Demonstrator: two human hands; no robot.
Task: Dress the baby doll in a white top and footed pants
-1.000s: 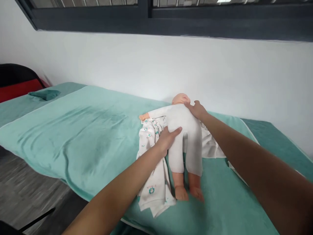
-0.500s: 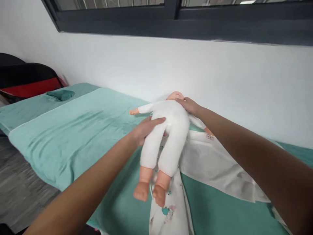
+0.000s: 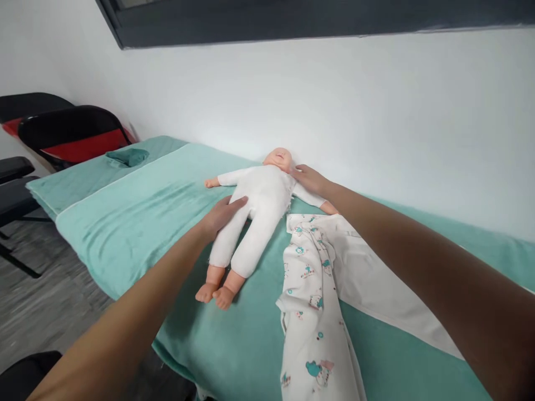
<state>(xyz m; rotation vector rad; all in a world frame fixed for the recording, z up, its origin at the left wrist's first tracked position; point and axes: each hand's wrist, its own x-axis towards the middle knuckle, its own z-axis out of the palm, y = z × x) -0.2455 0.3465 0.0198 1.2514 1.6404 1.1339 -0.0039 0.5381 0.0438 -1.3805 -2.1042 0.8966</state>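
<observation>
A baby doll [image 3: 265,186] with a white cloth body lies face up on the green bed cover, its head toward the wall and its arms spread. My left hand [image 3: 223,214] grips the doll's hip, thumb on top and the other fingers mostly hidden at its side. At the doll's shoulder, beside the neck, my right hand [image 3: 311,179] holds on, its fingertips partly out of sight. Close to the doll's legs lies a white baby garment [image 3: 311,273] printed with small teal and pink figures, with a plain white panel spread out to the right under my forearm.
The green bed cover [image 3: 125,245] has a round face hole [image 3: 127,157] near its far left end. Black folding chairs with red on their backs [image 3: 75,133] stand left of the bed. A white wall [image 3: 376,122] runs along the far side, below a dark window frame [image 3: 271,22].
The doll has moved left, off the garment, and down onto the bed cover, with both my hands still on it. The printed garment is now uncovered. The view has shifted downward and left.
</observation>
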